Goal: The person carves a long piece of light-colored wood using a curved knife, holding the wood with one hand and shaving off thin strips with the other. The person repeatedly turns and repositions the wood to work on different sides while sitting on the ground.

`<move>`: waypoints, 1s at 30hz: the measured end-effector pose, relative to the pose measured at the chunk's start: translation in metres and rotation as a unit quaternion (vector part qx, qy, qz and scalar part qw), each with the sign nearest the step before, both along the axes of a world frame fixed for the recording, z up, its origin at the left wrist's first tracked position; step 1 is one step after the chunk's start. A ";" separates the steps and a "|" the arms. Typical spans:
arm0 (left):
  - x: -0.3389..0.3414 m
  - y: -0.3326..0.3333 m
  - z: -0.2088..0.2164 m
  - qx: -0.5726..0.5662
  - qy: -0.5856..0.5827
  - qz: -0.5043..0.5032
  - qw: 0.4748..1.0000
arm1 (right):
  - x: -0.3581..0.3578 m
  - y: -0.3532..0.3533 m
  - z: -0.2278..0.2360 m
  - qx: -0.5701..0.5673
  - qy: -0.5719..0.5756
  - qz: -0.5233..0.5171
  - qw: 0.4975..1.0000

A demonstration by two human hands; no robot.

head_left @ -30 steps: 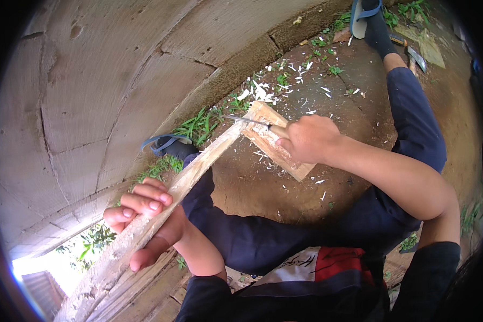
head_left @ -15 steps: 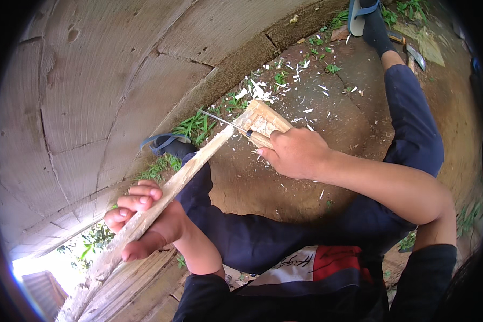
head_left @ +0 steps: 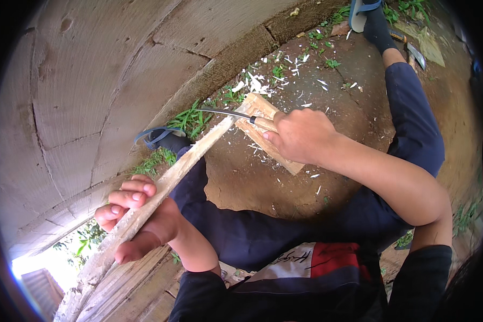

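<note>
Our left grip [head_left: 165, 221] is curled loosely round a long, rough, pale stick [head_left: 185, 161], its far end at a flat wood block [head_left: 268, 145], and our right grip [head_left: 306, 137] is wrapped round the wooden handle [head_left: 265, 124] of a slim curved knife [head_left: 222, 112] laid across that end. Below that it's bare brown dirt [head_left: 236, 182], splintery white shavings [head_left: 257, 85], then a gritty grey-brown wall [head_left: 118, 80].

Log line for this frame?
left hand: holds long stick | right hand: grips knife | blade: across stick's far end | shavings: on ground

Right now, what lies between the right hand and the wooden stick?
In the head view: the knife's handle and dark collar, with the wooden board behind them.
</note>
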State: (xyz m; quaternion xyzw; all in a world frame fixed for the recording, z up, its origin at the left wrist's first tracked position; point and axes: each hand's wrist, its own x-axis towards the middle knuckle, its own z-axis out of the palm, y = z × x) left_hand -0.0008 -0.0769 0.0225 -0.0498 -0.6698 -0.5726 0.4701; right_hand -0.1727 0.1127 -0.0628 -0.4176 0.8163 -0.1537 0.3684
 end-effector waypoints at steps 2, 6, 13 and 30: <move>-0.002 0.001 0.001 -0.001 -0.002 -0.005 1.000 | 0.000 -0.001 -0.001 -0.027 0.013 0.001 1.000; -0.004 -0.002 0.004 -0.017 -0.013 -0.027 0.999 | 0.004 -0.001 -0.011 -0.066 0.028 0.020 0.997; 0.015 -0.024 0.002 0.015 -0.059 -0.038 0.997 | -0.011 0.000 -0.029 0.005 0.070 0.166 0.984; 0.011 -0.002 -0.007 0.006 -0.084 -0.010 0.996 | 0.007 -0.059 -0.113 0.325 0.078 0.229 0.914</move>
